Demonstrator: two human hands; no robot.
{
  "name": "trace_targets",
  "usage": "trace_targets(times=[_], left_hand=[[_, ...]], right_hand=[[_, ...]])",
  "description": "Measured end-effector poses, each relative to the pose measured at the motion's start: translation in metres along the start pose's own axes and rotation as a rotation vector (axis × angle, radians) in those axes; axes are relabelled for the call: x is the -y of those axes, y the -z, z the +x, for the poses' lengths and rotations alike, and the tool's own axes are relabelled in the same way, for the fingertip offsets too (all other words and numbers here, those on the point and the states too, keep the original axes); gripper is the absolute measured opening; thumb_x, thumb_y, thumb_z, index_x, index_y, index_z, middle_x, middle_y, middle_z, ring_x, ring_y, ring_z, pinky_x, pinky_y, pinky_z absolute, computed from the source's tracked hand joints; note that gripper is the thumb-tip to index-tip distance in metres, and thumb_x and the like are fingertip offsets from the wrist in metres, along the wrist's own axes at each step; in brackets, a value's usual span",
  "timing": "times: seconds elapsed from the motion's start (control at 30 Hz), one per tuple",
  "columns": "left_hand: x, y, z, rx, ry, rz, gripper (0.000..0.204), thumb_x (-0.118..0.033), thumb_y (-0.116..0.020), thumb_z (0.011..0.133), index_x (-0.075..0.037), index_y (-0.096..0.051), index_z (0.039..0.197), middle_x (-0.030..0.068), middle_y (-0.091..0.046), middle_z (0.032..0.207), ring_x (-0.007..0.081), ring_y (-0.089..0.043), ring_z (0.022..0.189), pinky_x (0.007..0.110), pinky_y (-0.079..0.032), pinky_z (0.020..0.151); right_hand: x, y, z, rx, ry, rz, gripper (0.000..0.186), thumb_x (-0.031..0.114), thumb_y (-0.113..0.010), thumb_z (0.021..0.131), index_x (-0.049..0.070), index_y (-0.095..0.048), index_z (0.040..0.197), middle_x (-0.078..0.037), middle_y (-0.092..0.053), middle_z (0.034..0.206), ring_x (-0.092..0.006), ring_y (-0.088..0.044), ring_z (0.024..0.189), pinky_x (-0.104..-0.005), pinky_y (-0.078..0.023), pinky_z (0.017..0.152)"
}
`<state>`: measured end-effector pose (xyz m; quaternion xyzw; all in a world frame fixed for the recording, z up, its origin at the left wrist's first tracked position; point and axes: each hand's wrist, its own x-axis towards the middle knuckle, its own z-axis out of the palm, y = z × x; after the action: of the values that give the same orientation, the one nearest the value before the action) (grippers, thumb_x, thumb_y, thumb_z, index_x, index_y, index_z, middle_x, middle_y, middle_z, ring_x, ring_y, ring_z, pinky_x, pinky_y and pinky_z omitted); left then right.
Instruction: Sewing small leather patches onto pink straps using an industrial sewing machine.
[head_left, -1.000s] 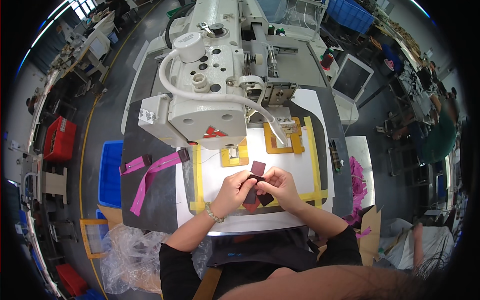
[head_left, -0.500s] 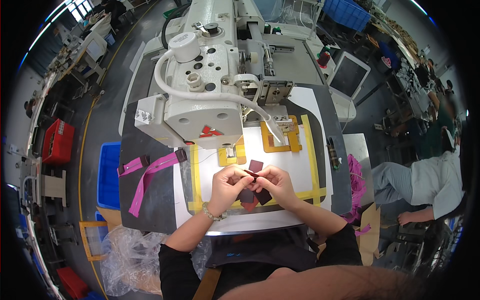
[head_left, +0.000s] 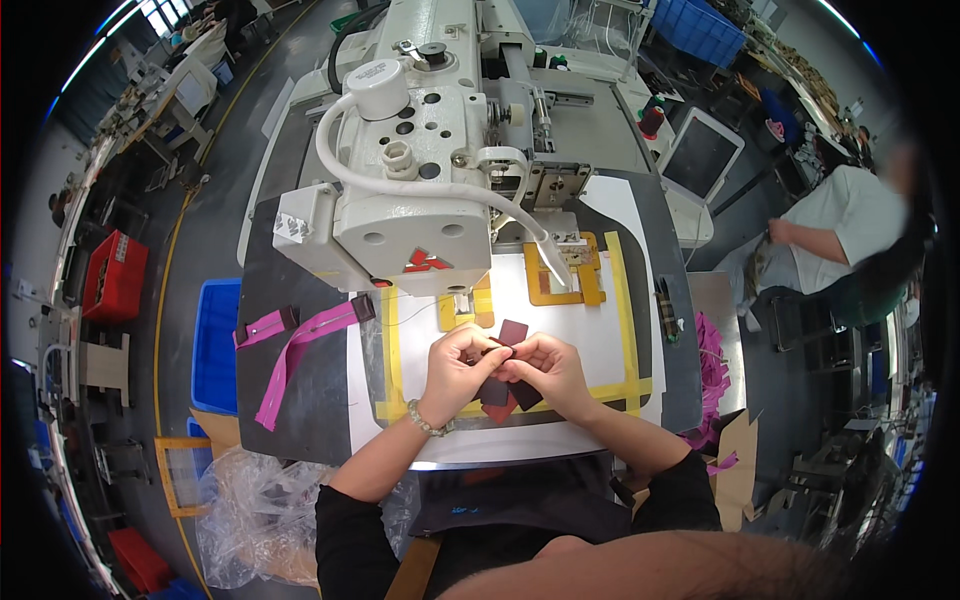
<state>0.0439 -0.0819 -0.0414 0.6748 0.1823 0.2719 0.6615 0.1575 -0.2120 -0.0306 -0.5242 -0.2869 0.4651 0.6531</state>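
My left hand (head_left: 458,372) and my right hand (head_left: 552,372) meet over the white sheet (head_left: 440,375) in front of a large sewing machine (head_left: 410,230). Both are closed, pinching a small dark maroon piece of fabric (head_left: 503,347) between fingertips and thumbs. Fingers cover most of it. Below them lie several small flat pieces: a maroon one (head_left: 514,330) pokes out on the far side, while a dark one (head_left: 494,391) and a reddish one (head_left: 498,411) show on the near side. Farther off is a yellow-brown clamp frame (head_left: 541,292) with an opening.
Two magenta zipper strips (head_left: 287,368) with dark ends lie on the left of the table. A blue bin (head_left: 216,345) and crumpled clear plastic (head_left: 265,515) are beyond that side. Magenta strips (head_left: 711,365) hang at the right, near a screen (head_left: 700,155). Another person (head_left: 835,225) is farther right.
My fingers have shifted slightly on the maroon piece, which stays between both hands. At the right, the other person has moved farther away and changed posture.
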Motion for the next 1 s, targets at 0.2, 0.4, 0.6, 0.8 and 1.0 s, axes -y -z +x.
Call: trace_targets(times=[0.2, 0.4, 0.6, 0.8, 1.0], left_hand=[[-0.007, -0.001, 0.0, 0.031, -0.002, 0.009, 0.008, 0.001, -0.071, 0.08, 0.001, -0.065, 0.075, 0.0034, -0.058, 0.075, 0.0049, -0.053, 0.061, 0.018, -0.04, 0.052], [-0.007, 0.001, -0.003, 0.073, -0.005, -0.016, 0.011, 0.0, -0.07, 0.081, 0.0, -0.061, 0.075, 0.0019, -0.056, 0.074, 0.0041, -0.051, 0.061, 0.018, -0.04, 0.053], [-0.016, 0.014, 0.005, 0.221, 0.115, 0.191, 0.027, -0.019, -0.056, 0.095, -0.004, -0.052, 0.074, -0.001, -0.05, 0.06, 0.0043, -0.046, 0.054, 0.021, -0.037, 0.049], [-0.009, 0.014, 0.003, 0.266, 0.004, 0.282, 0.033, -0.025, -0.051, 0.097, -0.001, -0.053, 0.074, 0.0039, -0.049, 0.054, 0.0085, -0.047, 0.049, 0.025, -0.037, 0.046], [-0.006, 0.013, 0.004, 0.248, 0.024, 0.314, 0.031, -0.021, -0.054, 0.095, 0.0, -0.056, 0.072, 0.0052, -0.054, 0.056, 0.0096, -0.05, 0.051, 0.026, -0.039, 0.048]], right_hand=[[0.0, 0.002, -0.001, -0.01, 0.002, -0.009, 0.009, 0.002, -0.061, 0.09, -0.003, -0.057, 0.096, -0.009, -0.067, 0.089, -0.0124, -0.067, 0.084, -0.0229, -0.054, 0.074], [-0.004, 0.006, 0.0, 0.034, 0.026, -0.027, 0.006, 0.002, -0.06, 0.09, -0.002, -0.057, 0.093, -0.009, -0.067, 0.087, -0.0117, -0.067, 0.081, -0.0222, -0.054, 0.072], [-0.004, 0.009, -0.001, 0.0, 0.034, -0.03, 0.006, 0.002, -0.06, 0.09, -0.002, -0.057, 0.092, -0.009, -0.067, 0.087, -0.0114, -0.067, 0.078, -0.0217, -0.053, 0.07], [-0.004, 0.008, 0.001, -0.008, 0.015, -0.002, 0.007, 0.003, -0.06, 0.09, -0.002, -0.056, 0.093, -0.01, -0.067, 0.088, -0.0115, -0.067, 0.078, -0.0219, -0.054, 0.069], [0.0, 0.005, 0.001, -0.042, 0.01, -0.014, 0.005, 0.002, -0.061, 0.09, 0.0, -0.056, 0.09, -0.01, -0.067, 0.084, -0.0128, -0.068, 0.073, -0.0225, -0.055, 0.067]])
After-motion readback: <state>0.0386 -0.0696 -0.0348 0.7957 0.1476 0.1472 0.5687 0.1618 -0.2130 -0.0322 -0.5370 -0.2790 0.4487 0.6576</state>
